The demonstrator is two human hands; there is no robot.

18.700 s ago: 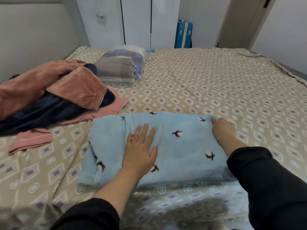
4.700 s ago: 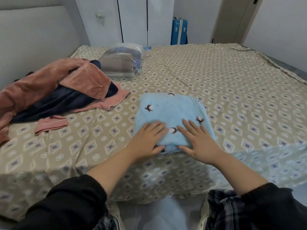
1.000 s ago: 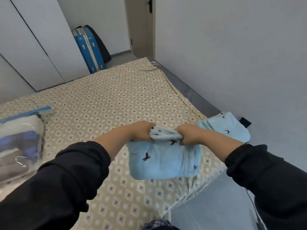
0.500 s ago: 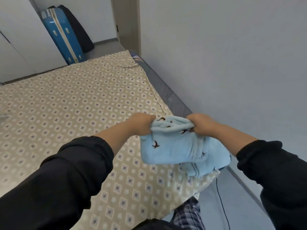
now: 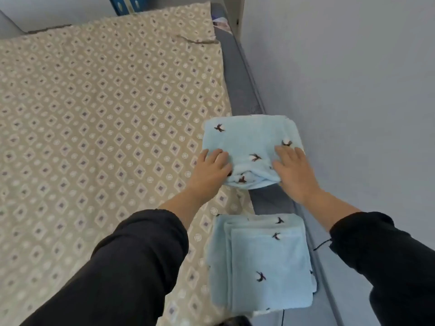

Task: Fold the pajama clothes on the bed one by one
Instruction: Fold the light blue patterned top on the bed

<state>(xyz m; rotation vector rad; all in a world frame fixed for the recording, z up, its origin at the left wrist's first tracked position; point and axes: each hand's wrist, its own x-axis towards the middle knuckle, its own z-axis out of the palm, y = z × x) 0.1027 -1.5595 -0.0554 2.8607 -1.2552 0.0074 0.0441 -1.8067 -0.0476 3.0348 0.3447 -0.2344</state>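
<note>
A folded light blue pajama piece (image 5: 247, 137) with small dark bird prints lies at the right edge of the bed (image 5: 106, 137). My left hand (image 5: 209, 170) rests on its near left corner with fingers laid flat. On the near right corner my right hand (image 5: 293, 170) presses in the same way. A second folded light blue pajama piece (image 5: 266, 267) lies closer to me along the same edge, apart from both hands. My black sleeves cover the lower part of the view.
The bed's patterned beige sheet spreads to the left. A grey bed frame edge (image 5: 242, 90) runs along the right side, tight against a pale wall (image 5: 353, 90). A blue suitcase (image 5: 127, 3) shows at the top. A thin black cable (image 5: 321, 245) hangs by the frame.
Both hands carried the folded blue piece through the air and have set it down at the bed's right edge, beyond the other folded piece. The fingers have flattened on top.
</note>
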